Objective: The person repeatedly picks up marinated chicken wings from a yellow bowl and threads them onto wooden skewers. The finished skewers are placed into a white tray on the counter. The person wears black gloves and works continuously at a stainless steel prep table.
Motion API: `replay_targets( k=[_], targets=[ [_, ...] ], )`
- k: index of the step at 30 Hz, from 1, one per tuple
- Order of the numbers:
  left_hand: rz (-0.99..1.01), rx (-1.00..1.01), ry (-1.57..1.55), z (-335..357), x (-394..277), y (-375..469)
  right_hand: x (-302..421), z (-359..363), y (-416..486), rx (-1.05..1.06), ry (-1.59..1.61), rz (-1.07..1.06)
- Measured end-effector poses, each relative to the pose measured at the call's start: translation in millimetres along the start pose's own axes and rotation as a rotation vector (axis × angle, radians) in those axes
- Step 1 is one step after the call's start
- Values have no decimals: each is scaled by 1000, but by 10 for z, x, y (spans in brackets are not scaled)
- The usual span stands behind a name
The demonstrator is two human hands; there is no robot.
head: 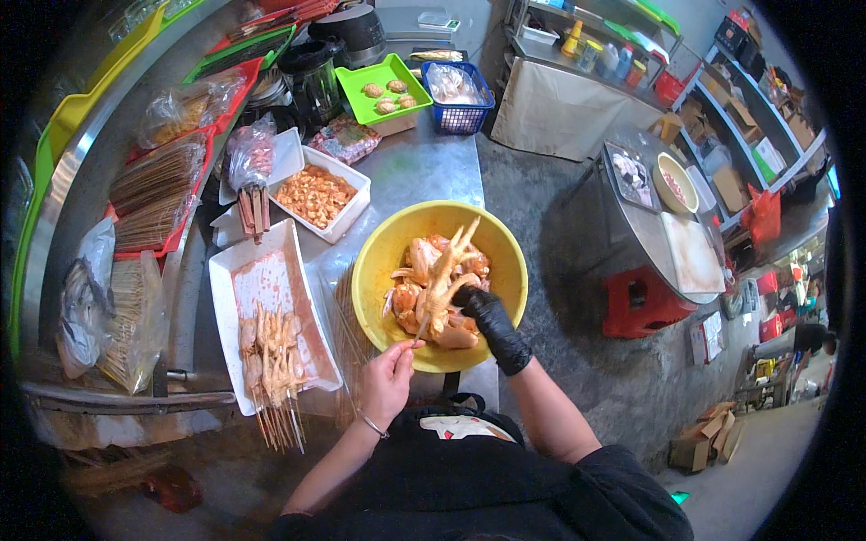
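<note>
My left hand (390, 379), bare with a bracelet at the wrist, pinches a thin skewer (421, 333) at the near left rim of a yellow plastic bowl (365, 270). In my right hand (494, 324), gloved in black, are chicken feet (443, 277) held over the bowl, by the skewer's far end. Raw marinated chicken pieces (404, 304) lie beneath. Left of the bowl, a white rectangular tray (223, 291) holds skewered chicken feet (274, 351), their sticks pointing towards me. Loose skewers (348, 318) lie between tray and bowl.
A white tub of diced marinated meat (316, 196) stands beyond the tray. Bagged skewers (159, 189) fill red trays at left. A green tray (372, 81) and a blue basket (460, 118) stand at the far end. Right, across the floor, is a round table (636, 243) over a red stool (643, 304).
</note>
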State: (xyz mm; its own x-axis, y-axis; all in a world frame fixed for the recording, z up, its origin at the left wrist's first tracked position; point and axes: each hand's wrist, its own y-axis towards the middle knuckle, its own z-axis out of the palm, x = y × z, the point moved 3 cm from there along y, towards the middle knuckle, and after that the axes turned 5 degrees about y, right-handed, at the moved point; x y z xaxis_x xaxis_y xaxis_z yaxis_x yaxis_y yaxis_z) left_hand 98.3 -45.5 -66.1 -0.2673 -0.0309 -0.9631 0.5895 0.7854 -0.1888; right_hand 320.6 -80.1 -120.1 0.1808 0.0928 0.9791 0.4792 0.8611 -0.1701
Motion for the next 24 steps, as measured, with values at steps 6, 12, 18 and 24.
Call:
replay_targets(
  k=[6,12,18,24],
  targets=[
    [74,-108,324,-69,-131,-176,-46,465,135,60,516,19],
    [188,-260,522,-159,-224,-327,328,763,-54,173,758,158],
    [144,-285,594,-150,-206,-356,239,854,-173,66,520,178],
    [104,-371,529,-290,-67,-523,-65,941,-79,286,326,270]
  ],
)
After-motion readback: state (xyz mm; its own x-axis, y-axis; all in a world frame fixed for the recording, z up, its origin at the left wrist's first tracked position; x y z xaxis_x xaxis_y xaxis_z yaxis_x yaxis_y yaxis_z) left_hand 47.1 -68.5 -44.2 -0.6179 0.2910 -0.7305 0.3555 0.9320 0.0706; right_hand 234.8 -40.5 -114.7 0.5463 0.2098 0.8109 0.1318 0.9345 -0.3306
